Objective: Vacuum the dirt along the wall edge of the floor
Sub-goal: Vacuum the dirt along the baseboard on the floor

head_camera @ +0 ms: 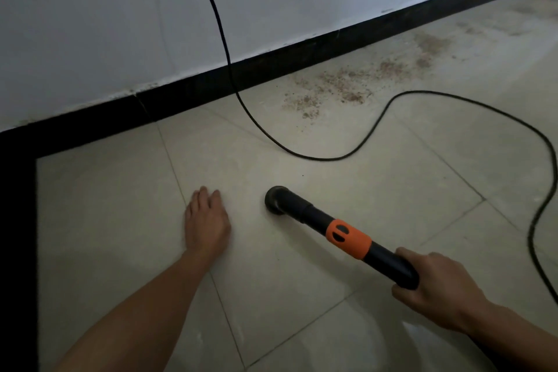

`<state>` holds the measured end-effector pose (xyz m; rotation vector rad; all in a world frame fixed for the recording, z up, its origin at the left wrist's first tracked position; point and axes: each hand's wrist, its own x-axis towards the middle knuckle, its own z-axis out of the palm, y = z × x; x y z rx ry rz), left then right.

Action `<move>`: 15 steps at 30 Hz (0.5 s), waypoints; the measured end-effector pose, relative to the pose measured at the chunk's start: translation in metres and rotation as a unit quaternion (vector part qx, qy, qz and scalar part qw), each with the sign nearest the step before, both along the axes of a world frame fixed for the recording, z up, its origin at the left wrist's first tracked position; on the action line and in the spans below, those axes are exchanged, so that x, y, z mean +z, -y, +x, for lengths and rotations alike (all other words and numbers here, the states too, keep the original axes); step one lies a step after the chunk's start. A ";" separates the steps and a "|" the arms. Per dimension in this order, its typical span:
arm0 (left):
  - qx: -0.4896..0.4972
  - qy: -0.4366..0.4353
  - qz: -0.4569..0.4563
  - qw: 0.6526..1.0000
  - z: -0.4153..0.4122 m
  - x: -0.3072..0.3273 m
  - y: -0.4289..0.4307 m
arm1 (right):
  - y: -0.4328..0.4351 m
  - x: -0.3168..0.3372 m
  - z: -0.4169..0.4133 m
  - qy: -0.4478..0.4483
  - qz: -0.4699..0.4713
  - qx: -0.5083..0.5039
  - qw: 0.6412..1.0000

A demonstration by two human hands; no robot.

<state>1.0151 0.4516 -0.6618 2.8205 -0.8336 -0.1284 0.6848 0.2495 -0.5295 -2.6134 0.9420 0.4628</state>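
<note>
Right hand (437, 287) grips the rear end of a rigid, seemingly light black-and-orange plastic vacuum wand (347, 234), well short of the black skirting board (271, 68); left hand (206, 220) flat, fingers released; brown dirt (347, 81) beside that board.

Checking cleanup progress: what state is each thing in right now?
Dirt: scattered beside the baseboard.
Vacuum wand: nozzle on the floor, short of the dirt.
Right hand: grips the wand's rear end.
Left hand: flat on the floor, fingers straight.
Power cord: hangs down wall, loops across floor.
</note>
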 end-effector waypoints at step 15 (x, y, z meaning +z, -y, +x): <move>0.011 -0.021 -0.013 1.000 -0.009 0.012 0.036 | 0.024 -0.003 0.004 0.022 -0.108 -0.062 0.992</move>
